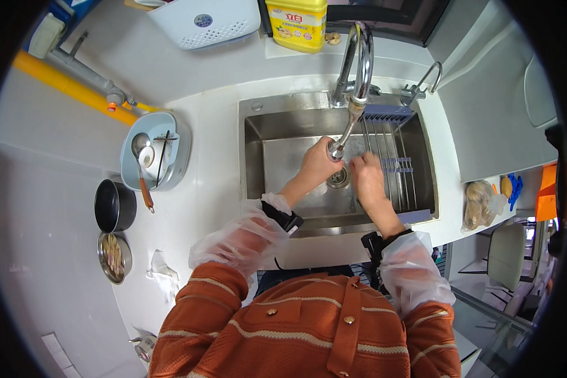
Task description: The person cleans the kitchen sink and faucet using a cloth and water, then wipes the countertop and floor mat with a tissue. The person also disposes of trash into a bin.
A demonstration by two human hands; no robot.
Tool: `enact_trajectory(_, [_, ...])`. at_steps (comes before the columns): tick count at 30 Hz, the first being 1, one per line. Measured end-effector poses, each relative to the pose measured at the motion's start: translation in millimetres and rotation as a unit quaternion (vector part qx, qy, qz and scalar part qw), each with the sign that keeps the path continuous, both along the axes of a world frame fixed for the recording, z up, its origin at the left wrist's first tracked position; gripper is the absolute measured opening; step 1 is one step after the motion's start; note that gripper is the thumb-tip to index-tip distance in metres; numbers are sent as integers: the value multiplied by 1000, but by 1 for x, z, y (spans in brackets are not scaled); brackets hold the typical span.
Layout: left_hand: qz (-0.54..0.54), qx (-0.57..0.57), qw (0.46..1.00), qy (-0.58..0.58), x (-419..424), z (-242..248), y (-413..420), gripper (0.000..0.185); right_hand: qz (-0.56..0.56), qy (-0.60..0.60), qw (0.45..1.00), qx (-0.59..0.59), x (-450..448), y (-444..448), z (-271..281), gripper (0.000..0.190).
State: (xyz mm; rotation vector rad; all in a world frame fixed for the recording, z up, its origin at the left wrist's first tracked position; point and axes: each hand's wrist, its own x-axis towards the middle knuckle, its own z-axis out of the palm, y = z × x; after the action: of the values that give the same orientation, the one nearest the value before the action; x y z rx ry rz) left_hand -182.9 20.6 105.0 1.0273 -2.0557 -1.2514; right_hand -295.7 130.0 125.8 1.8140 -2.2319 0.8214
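My left hand (316,164) grips the chrome head (334,152) of a flexible faucet hose over the stainless steel sink (274,170). Just to its right is my right hand (367,177), its fingers bent and slightly blurred. Whether those fingers hold anything cannot be made out. Below and between the hands lies the drain strainer (339,177) in the sink floor. A metal drying rack (386,137) with grey-purple plastic ends spans the sink's right side, close to my right hand. Clear plastic sleeves (245,234) cover both forearms.
Left of the sink stands a pale blue basin (127,165) with a bowl, ladle (141,144) and chopsticks. Near it are a dark pot (115,205) and a metal bowl of food (113,260). The tall faucet (365,61) arches overhead; a bag (479,205) sits at right.
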Motion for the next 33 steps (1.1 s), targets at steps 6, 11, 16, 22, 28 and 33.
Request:
enact_trajectory(6, [-61, 14, 998, 17, 3, 0, -10, 56, -80, -106, 991, 21, -25, 43, -53, 7])
enact_trajectory(11, [-91, 36, 995, 14, 3, -4, -16, 66, -111, -55, 992, 13, -61, 59, -45, 17])
enact_trajectory(16, [-58, 92, 991, 76, 0, -15, -11, 76, -63, -45, 995, 62, -48, 35, -28, 41])
enact_trajectory(22, [55, 351, 920, 166, 10, -27, 19, 59, -66, -779, 576, 237, 10, 17, -19, 26])
enact_trajectory(28, [30, 121, 986, 107, 10, -1, 6, 70, 49, -858, 496, 119, -23, 40, -39, 29])
enact_trajectory(33, [-81, 77, 982, 151, -15, -22, -10, 69, 83, -945, 297, 104, -42, 47, -7, 54])
